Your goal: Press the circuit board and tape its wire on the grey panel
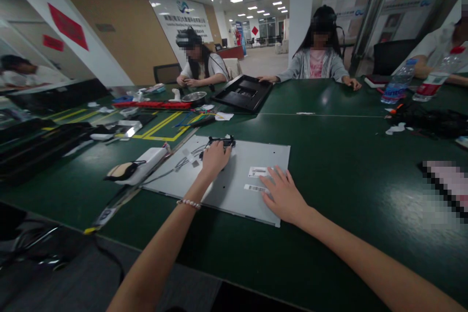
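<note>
A silver-grey flat panel (234,175) lies on the green table, with two white labels on its face and grey cables (179,163) across its left part. My left hand (215,158) is at the panel's far edge, fingers closed over a slim black bracket-like part (222,141); the hand hides some of it. Flat on the panel's right side rests my right hand (285,195), its fingers spread beside the labels and holding nothing.
Left of the panel sits a white power strip (146,165) with a black-and-tan object (124,170). Across the table, a person's hand (268,79) touches a black frame (243,95). Bottles (398,83) and black cables (431,117) are at right; a metal bowl (195,97) stands farther back.
</note>
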Tool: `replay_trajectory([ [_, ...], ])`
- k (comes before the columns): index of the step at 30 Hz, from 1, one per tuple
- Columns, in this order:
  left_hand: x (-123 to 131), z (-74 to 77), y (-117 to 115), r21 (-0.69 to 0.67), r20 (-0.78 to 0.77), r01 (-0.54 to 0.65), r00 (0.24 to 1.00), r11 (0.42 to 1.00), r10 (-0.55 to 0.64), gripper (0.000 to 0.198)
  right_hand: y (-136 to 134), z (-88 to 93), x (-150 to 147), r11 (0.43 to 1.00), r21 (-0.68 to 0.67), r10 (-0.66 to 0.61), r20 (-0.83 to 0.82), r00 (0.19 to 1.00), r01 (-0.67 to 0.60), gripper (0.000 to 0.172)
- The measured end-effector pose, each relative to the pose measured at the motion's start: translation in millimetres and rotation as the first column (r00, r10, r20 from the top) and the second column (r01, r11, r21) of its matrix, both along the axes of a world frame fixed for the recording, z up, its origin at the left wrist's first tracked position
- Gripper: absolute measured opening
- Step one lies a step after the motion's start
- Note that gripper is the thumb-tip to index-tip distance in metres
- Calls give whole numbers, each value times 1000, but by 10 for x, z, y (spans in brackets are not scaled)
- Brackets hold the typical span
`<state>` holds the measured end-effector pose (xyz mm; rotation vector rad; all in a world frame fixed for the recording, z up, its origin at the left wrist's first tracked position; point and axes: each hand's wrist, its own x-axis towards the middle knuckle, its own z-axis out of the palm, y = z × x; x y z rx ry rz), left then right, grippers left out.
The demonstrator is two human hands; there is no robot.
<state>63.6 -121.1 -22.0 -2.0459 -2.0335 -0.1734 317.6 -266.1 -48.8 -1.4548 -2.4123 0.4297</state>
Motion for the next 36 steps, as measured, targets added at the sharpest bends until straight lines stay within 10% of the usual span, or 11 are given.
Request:
replay_trajectory([
  [12,-970,167,-219,-115,-192,-185,968,976,161,25,19,26,2,999,-36,7,-15,1000,-7,55],
  [21,-685,423,403,80,-180,-66,980,995,79,39,10,28,-20,1000,-7,1,-4,1000,-1,52],
  [29,-265,213,868,-49,-22,-11,1000,999,10,33,7,76,-27,999,-34,-1,12,1000,1,53],
  [36,-538,138,808,-51,81,-58,995,997,62,35,12,82,-19,999,-38,0,17,1000,1,53],
])
